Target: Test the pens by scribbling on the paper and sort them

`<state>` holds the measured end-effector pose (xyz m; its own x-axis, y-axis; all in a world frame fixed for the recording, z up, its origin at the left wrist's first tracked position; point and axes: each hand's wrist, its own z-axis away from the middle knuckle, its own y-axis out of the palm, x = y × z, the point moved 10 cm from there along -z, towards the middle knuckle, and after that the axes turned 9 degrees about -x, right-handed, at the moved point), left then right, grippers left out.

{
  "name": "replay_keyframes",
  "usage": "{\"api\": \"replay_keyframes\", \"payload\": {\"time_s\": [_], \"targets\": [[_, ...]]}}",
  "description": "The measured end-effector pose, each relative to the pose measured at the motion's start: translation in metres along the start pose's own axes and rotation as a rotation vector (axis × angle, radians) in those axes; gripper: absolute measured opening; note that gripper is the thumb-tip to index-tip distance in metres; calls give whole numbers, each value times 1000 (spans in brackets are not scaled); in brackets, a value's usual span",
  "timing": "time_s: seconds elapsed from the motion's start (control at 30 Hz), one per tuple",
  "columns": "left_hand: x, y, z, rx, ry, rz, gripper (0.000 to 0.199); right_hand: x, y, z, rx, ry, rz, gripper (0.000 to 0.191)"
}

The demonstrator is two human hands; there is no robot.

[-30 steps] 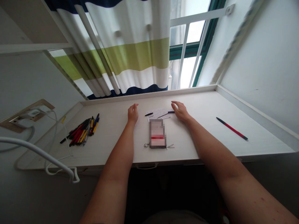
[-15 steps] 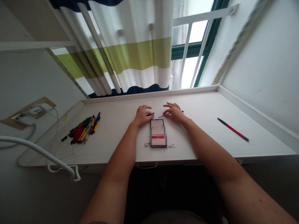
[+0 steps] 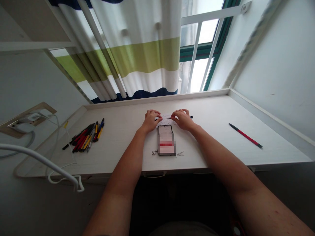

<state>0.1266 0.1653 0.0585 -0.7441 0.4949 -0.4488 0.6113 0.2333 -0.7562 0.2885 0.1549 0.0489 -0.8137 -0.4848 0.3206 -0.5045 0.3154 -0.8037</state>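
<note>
Beyond the phone, a small sheet of paper with fine marks (image 3: 166,121) lies on the desk between my hands. My left hand (image 3: 152,120) pinches a thin dark piece at the paper's left side. My right hand (image 3: 182,119) has thumb and fingers closed on a dark pen (image 3: 191,117), whose end sticks out to the right. A thin dark line spans the gap between my fingertips; whether both pieces join is too small to tell. The phone (image 3: 166,141) lies upright toward me, its screen partly blurred, with a cord and charm near its bottom edge.
A pile of black, red, yellow and blue pens (image 3: 85,137) lies at the left of the white desk (image 3: 123,157). One red and black pen (image 3: 245,135) lies at the right. White cables (image 3: 44,160) hang at the left edge. A curtain (image 3: 147,55) hangs behind.
My fingertips have shifted slightly toward each other over the paper. The thin dark pieces now lie nearly in one line, where the right one slanted before.
</note>
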Motion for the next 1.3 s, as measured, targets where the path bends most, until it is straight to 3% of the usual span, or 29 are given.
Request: {"api": "replay_keyframes", "payload": {"time_s": [0.47,0.7,0.8,0.9,1.03,1.1,1.3], "targets": [[-10,4,2,7,51,4,10,13,-2,1,13,-15,-7,20],[-21,18,3,100,67,85,12,34,-4,1,0,-84,-24,26],[-21,12,2,47,53,134,17,19,-15,1,-45,-33,-64,30],[-14,5,1,0,21,134,19,-19,-25,6,-62,86,-20,31],[-10,5,2,22,9,110,18,-52,-14,15,120,154,64,24],[-10,7,2,30,10,97,19,-53,-12,15,138,141,76,20],[-10,6,3,36,13,25,22,-39,-23,10,26,101,-16,20]]}}
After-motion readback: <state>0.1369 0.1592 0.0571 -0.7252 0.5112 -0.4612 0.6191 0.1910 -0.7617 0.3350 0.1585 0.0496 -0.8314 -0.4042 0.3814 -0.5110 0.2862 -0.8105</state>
